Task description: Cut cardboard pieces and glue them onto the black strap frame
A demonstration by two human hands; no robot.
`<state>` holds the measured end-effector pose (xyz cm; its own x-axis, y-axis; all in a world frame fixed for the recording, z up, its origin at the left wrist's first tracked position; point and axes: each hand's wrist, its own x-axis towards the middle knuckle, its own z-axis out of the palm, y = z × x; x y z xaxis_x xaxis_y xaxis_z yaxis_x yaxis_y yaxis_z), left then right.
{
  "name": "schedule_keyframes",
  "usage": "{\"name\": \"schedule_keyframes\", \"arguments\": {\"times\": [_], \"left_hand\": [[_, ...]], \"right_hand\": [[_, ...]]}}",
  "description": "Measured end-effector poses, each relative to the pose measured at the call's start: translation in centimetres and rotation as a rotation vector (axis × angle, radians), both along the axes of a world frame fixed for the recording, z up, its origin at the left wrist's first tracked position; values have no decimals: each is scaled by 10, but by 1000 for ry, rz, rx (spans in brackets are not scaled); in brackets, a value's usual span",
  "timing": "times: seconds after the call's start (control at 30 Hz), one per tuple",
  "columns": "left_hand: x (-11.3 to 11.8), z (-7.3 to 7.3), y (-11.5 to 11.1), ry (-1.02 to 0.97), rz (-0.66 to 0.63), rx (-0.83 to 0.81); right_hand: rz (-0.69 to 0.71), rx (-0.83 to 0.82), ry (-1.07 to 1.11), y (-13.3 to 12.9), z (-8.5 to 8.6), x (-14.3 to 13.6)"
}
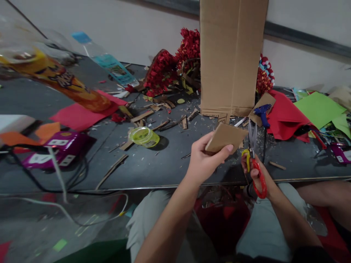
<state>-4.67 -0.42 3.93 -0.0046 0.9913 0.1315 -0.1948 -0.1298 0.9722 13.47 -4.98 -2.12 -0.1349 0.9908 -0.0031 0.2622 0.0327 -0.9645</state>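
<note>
My left hand (204, 157) pinches a small flat piece of brown cardboard (226, 138) above the table's front edge, thumb on top. Just right of it, my right hand (256, 173) grips scissors (260, 179) with red and yellow handles. The scissor blades point up and stand slightly apart, close beside the cardboard's right end. A tall cardboard panel (231, 54) stands upright behind both hands. On the table left of my left hand is a clear tub (144, 137) with yellow-green contents.
Cardboard scraps (142, 116) litter the dark table (170, 160). A blue glue gun (263, 114) lies near red paper (287, 115) and green paper (319, 107). At left are bottles (68, 82), a purple power strip (61, 149) and cables. Another person's bare limb (326, 197) shows at right.
</note>
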Motion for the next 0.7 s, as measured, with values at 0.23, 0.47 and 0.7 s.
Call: {"name": "schedule_keyframes", "arguments": {"times": [0.23, 0.47, 0.7], "left_hand": [[-5, -5, 3, -25, 27, -81], [-9, 2, 4, 38, 10, -75], [-8, 14, 3, 105, 99, -50]], "right_hand": [[52, -63, 28, -7, 14, -6], [140, -58, -42, -6, 15, -2], [149, -72, -65, -7, 9, -2]]}}
